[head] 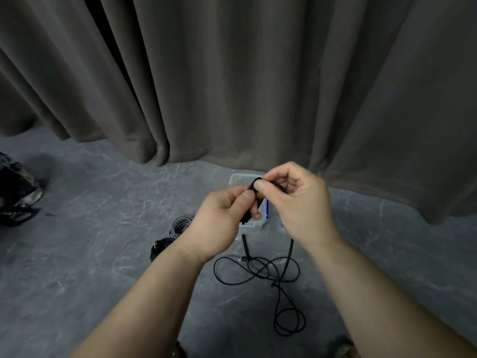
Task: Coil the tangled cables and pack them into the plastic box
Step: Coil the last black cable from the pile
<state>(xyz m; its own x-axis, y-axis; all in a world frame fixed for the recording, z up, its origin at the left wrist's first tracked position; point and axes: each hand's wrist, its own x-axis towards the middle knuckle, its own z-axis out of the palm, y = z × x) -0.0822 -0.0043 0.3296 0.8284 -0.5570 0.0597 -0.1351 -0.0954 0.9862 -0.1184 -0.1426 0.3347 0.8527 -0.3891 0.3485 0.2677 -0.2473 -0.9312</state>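
Head view: a person is looking down at both hands, raised above a grey stone-patterned floor (90, 254).
Step in hand: coiling is under way, by my reading; the black cable (258, 271) is being gathered into small loops between the hands.
Left hand (222, 220): fingers are curling round the loops, thumb pressing on top.
Right hand (294, 200): thumb and fingers are pinching the same cable at the top of the loops.
Cable tail: it is hanging from the hands and lying in loose tangled loops on the floor.
Plastic box (254, 202): clear, sitting on the floor beyond the hands, partly hidden by them.
Next move: probably feeding more slack up into even loops, freeing the crossings first.
Other cables: a grey coil (179, 224) and a dark bundle (161, 248) are lying left of the box.
Room: a brown curtain (232, 73) is hanging behind; a dark bag (15, 192) is sitting far left.
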